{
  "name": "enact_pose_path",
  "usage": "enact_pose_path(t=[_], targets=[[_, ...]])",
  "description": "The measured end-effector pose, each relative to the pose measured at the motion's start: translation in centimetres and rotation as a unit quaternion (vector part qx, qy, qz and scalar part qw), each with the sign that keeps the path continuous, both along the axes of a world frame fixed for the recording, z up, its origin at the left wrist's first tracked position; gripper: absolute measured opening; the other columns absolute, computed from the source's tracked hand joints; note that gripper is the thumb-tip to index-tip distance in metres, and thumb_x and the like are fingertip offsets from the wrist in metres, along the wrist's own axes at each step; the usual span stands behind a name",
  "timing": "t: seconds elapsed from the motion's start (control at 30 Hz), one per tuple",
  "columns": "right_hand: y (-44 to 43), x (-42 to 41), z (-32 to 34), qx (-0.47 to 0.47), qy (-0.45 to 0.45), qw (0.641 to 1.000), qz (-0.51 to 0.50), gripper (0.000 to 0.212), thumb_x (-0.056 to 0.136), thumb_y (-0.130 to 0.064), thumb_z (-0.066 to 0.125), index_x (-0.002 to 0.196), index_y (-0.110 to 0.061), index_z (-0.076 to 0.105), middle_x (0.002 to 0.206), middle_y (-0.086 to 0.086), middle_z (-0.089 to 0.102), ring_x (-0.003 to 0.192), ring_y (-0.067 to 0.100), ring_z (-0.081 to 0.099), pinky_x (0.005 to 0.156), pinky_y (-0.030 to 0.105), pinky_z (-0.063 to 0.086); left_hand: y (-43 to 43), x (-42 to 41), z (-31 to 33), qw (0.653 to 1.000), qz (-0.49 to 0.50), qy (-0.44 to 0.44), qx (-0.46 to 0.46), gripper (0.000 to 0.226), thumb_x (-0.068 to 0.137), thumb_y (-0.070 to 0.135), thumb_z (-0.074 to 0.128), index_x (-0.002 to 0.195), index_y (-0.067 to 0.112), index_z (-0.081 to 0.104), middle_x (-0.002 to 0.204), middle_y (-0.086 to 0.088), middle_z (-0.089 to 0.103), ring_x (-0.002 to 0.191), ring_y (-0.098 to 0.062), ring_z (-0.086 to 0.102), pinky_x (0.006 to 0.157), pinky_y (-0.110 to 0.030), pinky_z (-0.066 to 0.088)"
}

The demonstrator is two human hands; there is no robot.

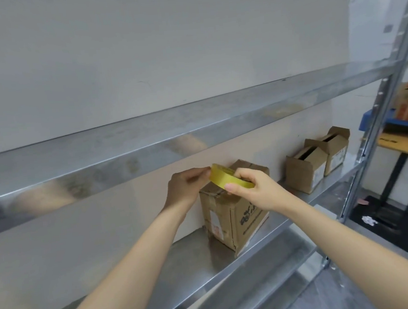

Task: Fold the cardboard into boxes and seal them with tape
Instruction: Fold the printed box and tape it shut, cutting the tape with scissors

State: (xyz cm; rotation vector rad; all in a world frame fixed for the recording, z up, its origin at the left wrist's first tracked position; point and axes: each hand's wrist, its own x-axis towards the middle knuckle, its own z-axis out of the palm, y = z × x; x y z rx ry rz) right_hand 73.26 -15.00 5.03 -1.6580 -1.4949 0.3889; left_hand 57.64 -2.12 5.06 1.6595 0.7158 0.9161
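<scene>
A small brown cardboard box (233, 216) stands upright on the metal shelf (192, 263), its top flaps folded down. Just above the box's top I hold a roll of yellowish clear tape (224, 177) in both hands. My right hand (255, 189) grips the roll, thumb on its near edge and fingers through its core. My left hand (188, 187) pinches the roll's far left edge with its fingertips. The two hands hide most of the box's top.
Two more cardboard boxes (305, 167) (335, 150) with open top flaps stand farther right on the same shelf. A metal shelf beam (148, 144) runs overhead. Right of the upright post (377, 119) are a blue bin (389, 116), a table and a black floor mat (391, 224).
</scene>
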Motion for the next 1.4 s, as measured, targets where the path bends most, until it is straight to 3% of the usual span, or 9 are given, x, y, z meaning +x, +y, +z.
enact_pose_path(t=[0.2,0.37,0.53,0.67,0.87,0.97,1.1,1.23,1.4], targets=[[-0.8,0.1,0.1,0.015,0.007,1.000,0.015,0.032,0.090,-0.044,0.064,0.089,-0.012,0.061,0.077,-0.005,0.055,0.068,0.003,0.049,0.065,0.020,0.038,-0.3,0.1,0.6,0.998,-0.034,-0.043,-0.018,0.013,0.088,0.019,0.069,0.100,0.021,0.074,0.103,0.006,0.073,0.097,-0.005,0.066,0.087,-0.023,0.051],[-0.8,0.5,-0.1,-0.008,-0.019,0.999,0.047,0.041,0.081,-0.062,0.056,0.096,-0.024,0.063,0.090,-0.011,0.059,0.089,0.010,0.054,0.081,0.032,0.044,-0.2,0.5,1.4,0.971,-0.179,-0.026,-0.158,0.028,0.100,0.036,0.046,0.125,0.029,0.057,0.118,0.012,0.067,0.110,-0.005,0.063,0.087,-0.024,0.052],[-0.7,1.0,0.4,-0.016,-0.011,0.997,0.072,0.038,0.082,-0.058,0.060,0.098,-0.023,0.065,0.095,-0.009,0.061,0.094,0.011,0.056,0.083,0.036,0.048,1.2,1.5,0.8,0.956,-0.111,-0.072,-0.260,0.036,0.104,0.034,0.038,0.128,0.012,0.053,0.113,0.002,0.063,0.097,-0.015,0.062,0.080,-0.028,0.050],[-0.4,1.2,0.4,-0.021,-0.018,0.995,0.093,0.027,0.086,-0.045,0.066,0.096,-0.020,0.066,0.094,-0.007,0.063,0.090,0.012,0.058,0.077,0.026,0.046,2.6,2.2,0.0,0.945,-0.106,-0.043,-0.307,0.038,0.101,0.028,0.048,0.121,-0.001,0.061,0.112,-0.012,0.064,0.098,-0.021,0.060,0.084,-0.027,0.047],[-0.3,1.8,0.4,-0.024,-0.017,0.993,0.113,0.040,0.081,-0.055,0.064,0.097,-0.019,0.067,0.093,-0.006,0.064,0.090,0.012,0.059,0.076,0.025,0.047,3.9,2.8,-0.1,0.920,-0.093,-0.041,-0.379,0.038,0.089,0.010,0.064,0.123,-0.005,0.061,0.113,-0.017,0.062,0.104,-0.024,0.056,0.097,-0.030,0.045],[-0.3,2.1,0.9,-0.032,-0.014,0.992,0.124,0.035,0.082,-0.052,0.065,0.096,-0.020,0.067,0.091,-0.011,0.064,0.089,0.009,0.059,0.080,0.029,0.047,4.4,2.8,-0.2,0.903,-0.090,-0.013,-0.420,0.021,0.087,0.008,0.065,0.107,-0.001,0.065,0.102,-0.014,0.064,0.092,-0.022,0.058,0.087,-0.028,0.049],[-0.5,2.5,1.2,-0.037,-0.002,0.990,0.140,0.020,0.086,-0.036,0.070,0.095,-0.018,0.069,0.088,-0.016,0.063,0.086,0.003,0.057,0.080,0.024,0.045,5.0,2.7,-0.2,0.894,-0.104,0.025,-0.434,0.014,0.086,0.009,0.064,0.098,0.002,0.065,0.096,-0.011,0.064,0.084,-0.019,0.059,0.064,-0.023,0.055],[-0.6,2.8,1.6,-0.029,0.007,0.989,0.148,0.019,0.087,-0.025,0.072,0.097,-0.008,0.069,0.089,-0.004,0.064,0.086,0.004,0.056,0.080,0.023,0.044,5.5,3.0,-0.4,0.914,-0.137,0.023,-0.381,0.053,0.077,0.011,0.074,0.126,-0.003,0.058,0.126,-0.015,0.061,0.117,-0.025,0.059,0.091,-0.028,0.051],[-0.9,3.0,1.8,-0.034,0.009,0.989,0.145,0.019,0.088,-0.024,0.071,0.098,-0.008,0.069,0.089,-0.006,0.064,0.085,0.004,0.057,0.078,0.025,0.045,4.8,3.7,-0.2,0.953,-0.125,0.043,-0.272,0.033,0.091,0.005,0.061,0.117,-0.015,0.059,0.108,-0.021,0.059,0.100,-0.026,0.054,0.077,-0.026,0.052]])
